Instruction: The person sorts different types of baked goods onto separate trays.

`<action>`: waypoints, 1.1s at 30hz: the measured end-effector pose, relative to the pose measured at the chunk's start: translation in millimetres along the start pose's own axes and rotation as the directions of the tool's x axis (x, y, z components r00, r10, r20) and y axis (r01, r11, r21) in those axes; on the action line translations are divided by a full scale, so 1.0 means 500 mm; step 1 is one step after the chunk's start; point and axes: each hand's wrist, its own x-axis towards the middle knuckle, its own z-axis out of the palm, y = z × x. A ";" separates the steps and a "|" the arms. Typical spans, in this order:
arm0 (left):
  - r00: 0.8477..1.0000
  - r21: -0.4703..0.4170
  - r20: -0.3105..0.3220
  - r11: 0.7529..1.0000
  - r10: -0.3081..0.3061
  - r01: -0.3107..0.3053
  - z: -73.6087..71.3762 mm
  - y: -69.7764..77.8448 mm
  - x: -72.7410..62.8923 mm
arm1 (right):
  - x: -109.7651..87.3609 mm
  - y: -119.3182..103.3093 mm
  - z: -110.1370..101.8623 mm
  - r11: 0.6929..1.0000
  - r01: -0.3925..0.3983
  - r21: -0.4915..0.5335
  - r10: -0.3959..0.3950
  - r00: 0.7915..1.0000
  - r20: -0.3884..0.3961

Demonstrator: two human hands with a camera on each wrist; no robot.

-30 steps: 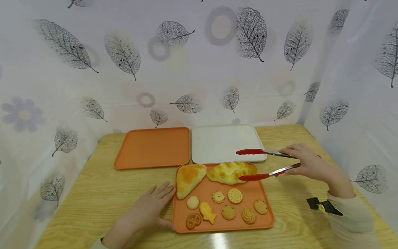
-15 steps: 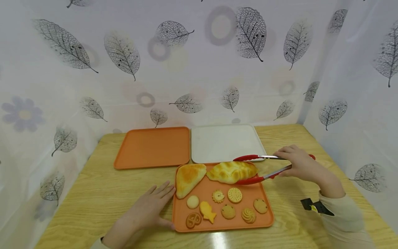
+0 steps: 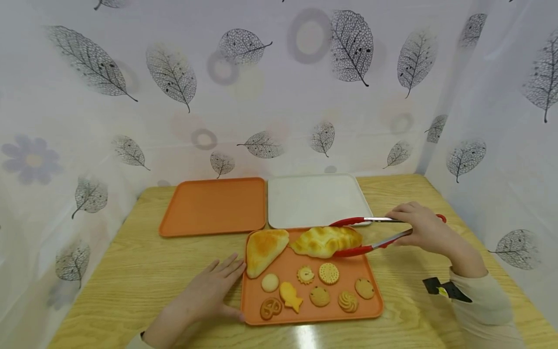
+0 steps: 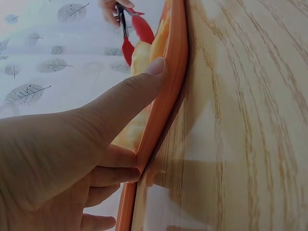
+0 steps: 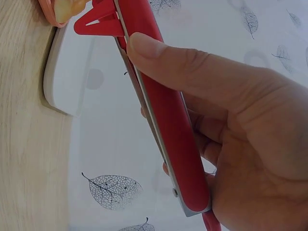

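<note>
My right hand (image 3: 420,230) grips red-handled tongs (image 3: 355,251), thumb on one handle and fingers on the other side in the right wrist view. Their red tips straddle the right end of a braided bread loaf (image 3: 322,242), one behind it and one in front. This loaf lies at the back of the near orange tray (image 3: 283,269). Fingers spread and fairly straight, my left hand (image 3: 207,295) touches that tray's left edge; its thumb (image 4: 130,91) lies against the rim in the left wrist view. Beside the loaf sits a triangular bread (image 3: 266,249).
Several small cookies share the near tray, among them a pretzel (image 3: 271,308), a fish-shaped cookie (image 3: 289,296) and a swirl cookie (image 3: 348,301). Behind stand another orange tray (image 3: 213,206) and a white tray (image 3: 316,201). A leaf-print curtain (image 3: 279,97) encloses the wooden table (image 3: 131,271).
The tongs have come left and lower, and their tips have drawn closer together around the loaf's right end. My left hand stays where it was.
</note>
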 end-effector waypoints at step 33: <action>1.000 -0.011 0.017 1.000 -0.001 0.001 0.005 -0.007 -0.003 | 0.109 0.003 -0.045 0.995 0.045 0.085 -0.037 0.995 -0.095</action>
